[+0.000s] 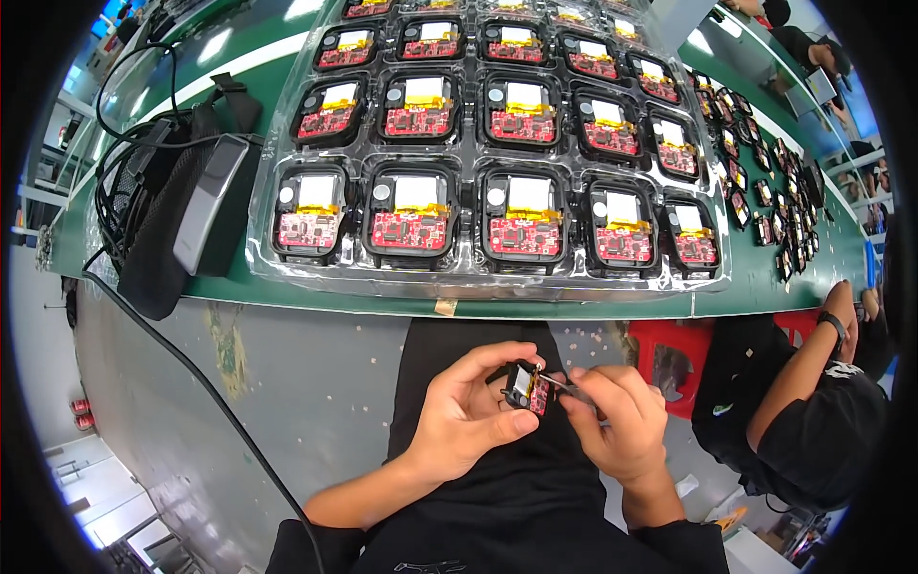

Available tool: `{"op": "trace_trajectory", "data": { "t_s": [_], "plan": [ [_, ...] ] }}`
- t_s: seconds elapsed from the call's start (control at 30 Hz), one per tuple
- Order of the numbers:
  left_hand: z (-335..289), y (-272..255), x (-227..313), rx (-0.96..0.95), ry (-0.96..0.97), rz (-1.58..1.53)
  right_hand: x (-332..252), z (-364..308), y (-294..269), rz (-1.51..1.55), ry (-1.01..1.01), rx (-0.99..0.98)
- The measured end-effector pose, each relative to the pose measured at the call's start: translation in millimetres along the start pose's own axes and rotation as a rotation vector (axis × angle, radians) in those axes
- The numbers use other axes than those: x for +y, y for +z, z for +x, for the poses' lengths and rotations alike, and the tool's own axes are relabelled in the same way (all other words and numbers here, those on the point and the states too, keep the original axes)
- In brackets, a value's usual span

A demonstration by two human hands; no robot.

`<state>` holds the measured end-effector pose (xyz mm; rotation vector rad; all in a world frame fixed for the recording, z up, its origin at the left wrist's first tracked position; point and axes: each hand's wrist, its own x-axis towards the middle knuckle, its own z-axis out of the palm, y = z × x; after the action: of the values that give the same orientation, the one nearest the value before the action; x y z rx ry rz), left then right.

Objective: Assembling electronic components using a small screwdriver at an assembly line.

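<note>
Above my lap, my left hand (461,421) grips a small black device housing (524,386) between thumb and fingers. The housing is tilted; a red circuit board, a pale battery and some yellow tape show inside it. My right hand (623,421) is closed around a thin metal tool (557,382), which looks like tweezers. Its tip meets the upper part of the circuit board, by the yellow tape. Most of the tool is hidden by my right fingers.
A clear plastic tray (459,281) with rows of similar housings stands on the green table (574,305). Left of it lie a black strap, cables and a grey box (212,206). More boards (786,206) are spread at right, near a seated person (794,411) and a red stool (665,359).
</note>
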<state>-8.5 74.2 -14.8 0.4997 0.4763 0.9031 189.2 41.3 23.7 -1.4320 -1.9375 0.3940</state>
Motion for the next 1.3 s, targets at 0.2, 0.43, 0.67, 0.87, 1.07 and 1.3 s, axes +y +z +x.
{"op": "trace_trajectory", "data": {
  "t_s": [0.2, 0.43, 0.67, 0.87, 1.07, 1.3],
  "plan": [
    [0.6, 1.0, -3.3, -0.003, 0.077, 0.101, 3.5, -2.5, 9.7, -0.096, -0.081, 0.107],
    [-0.6, -2.6, -7.0, -0.013, 0.051, 0.107, 7.8, -4.7, 12.7, -0.105, -0.111, 0.121],
    [1.1, -1.5, -6.3, 0.039, 0.073, 0.135, 11.5, -1.7, 8.0, 0.087, -0.032, 0.057],
    [-1.7, -7.6, -3.1, -0.041, 0.078, 0.207, 12.4, -3.1, 9.5, 0.102, -0.001, 0.029],
    [-4.2, -4.5, -5.7, -0.004, 0.055, 0.161, 11.2, -7.7, 17.8, 0.001, -0.058, 0.105],
    [-2.5, 6.0, -3.5, 0.025, 0.046, 0.214, 11.9, -10.1, 19.0, -0.143, -0.141, 0.132]
  ]
}}
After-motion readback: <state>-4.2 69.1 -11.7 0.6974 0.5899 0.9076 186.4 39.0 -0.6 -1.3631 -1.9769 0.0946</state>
